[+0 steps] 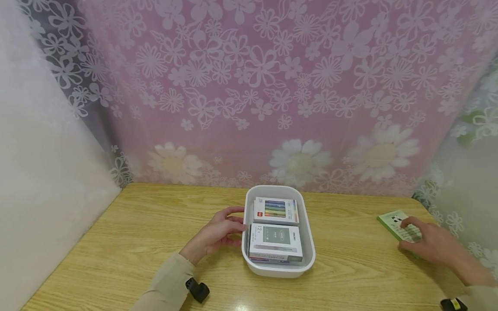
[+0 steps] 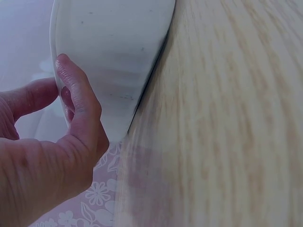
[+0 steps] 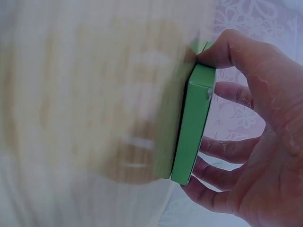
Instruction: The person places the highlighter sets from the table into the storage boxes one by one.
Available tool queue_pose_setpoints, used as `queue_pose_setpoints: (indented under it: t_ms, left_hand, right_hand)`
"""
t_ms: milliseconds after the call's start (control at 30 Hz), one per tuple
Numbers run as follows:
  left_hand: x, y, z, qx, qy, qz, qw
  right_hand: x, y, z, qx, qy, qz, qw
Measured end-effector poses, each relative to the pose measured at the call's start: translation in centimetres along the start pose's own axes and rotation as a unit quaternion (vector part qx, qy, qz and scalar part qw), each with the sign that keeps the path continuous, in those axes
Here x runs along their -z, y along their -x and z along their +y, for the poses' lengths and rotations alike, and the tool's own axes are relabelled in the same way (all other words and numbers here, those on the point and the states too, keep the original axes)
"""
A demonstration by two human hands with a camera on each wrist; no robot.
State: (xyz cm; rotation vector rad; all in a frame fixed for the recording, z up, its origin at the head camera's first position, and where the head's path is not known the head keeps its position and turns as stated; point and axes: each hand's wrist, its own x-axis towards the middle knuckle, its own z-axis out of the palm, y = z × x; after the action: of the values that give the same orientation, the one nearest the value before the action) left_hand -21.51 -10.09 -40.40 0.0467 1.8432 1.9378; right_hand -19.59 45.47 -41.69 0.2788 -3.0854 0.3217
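Observation:
A white plastic bin [image 1: 278, 272] stands on the table with boxes in it. My left hand [image 1: 221, 229] holds its left side; in the left wrist view the thumb is over the rim and the fingers lie against the outer wall [image 2: 113, 52]. At the far right, my right hand [image 1: 432, 242] grips a flat green box [image 1: 389, 220] with a small black-and-white picture on top. The right wrist view shows the green box [image 3: 191, 132] between thumb and fingers, close to the tabletop; whether it touches cannot be told.
Inside the bin, a white box with a window onto coloured pens [image 1: 289, 211] lies at the back. Another white box [image 1: 276, 239] lies in front, stacked on something with a purple edge. A pink flowered curtain [image 1: 233, 108] hangs behind the wooden table [image 1: 155, 224].

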Motion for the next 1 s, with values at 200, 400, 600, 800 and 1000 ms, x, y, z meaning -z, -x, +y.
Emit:
queue_pose_setpoints:
  t_ms: [200, 400, 600, 800, 1000]
  left_hand:
    - [0.0, 0.0, 0.0, 0.001, -0.001, -0.001, 1.0000]
    - [0.0, -0.1, 0.0, 0.000, -0.003, 0.000, 1.0000]
    - [0.1, -0.2, -0.1, 0.003, -0.003, 0.002, 1.0000]
    - [0.1, -0.1, -0.1, -0.001, 0.001, -0.004, 1.0000]
    - [0.0, 0.1, 0.1, -0.006, 0.000, -0.008, 0.9999]
  right_hand:
    - [0.1, 0.0, -0.3, 0.000, 0.010, -0.001, 1.0000]
    - [0.5, -0.3, -1.3, -0.003, 0.008, 0.003, 1.0000]
    - [1.1, -0.5, -2.8, 0.009, 0.022, 0.023, 0.9995]
    - [1.5, -0.3, -4.4, 0.029, 0.032, 0.045, 0.9981]
    - [1.9, -0.5, -5.7, 0.039, 0.038, 0.057, 0.9969]
